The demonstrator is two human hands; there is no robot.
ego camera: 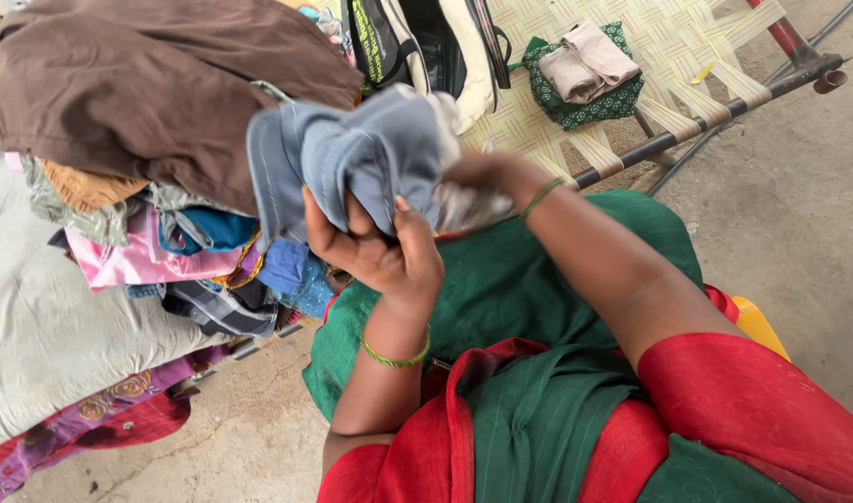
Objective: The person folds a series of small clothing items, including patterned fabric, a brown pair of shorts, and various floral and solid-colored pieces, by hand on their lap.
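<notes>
A grey-blue garment [352, 154] is bunched up in front of me, held above my lap. My left hand [375, 247] grips its lower edge from below, thumb and fingers pinched on the cloth. My right hand [478, 177] is closed on the garment's right side, partly hidden behind the fabric. Both wrists wear thin green bangles. My green and red clothing fills the lower right.
A heap of mixed clothes [156, 102] topped by a brown one lies on a cot with a grey mattress [35, 326] at left. Folded beige and green cloths [587, 70] rest on a woven cot [687, 37] behind. A dark bag [399, 37] stands nearby. Concrete floor [799, 214] at right.
</notes>
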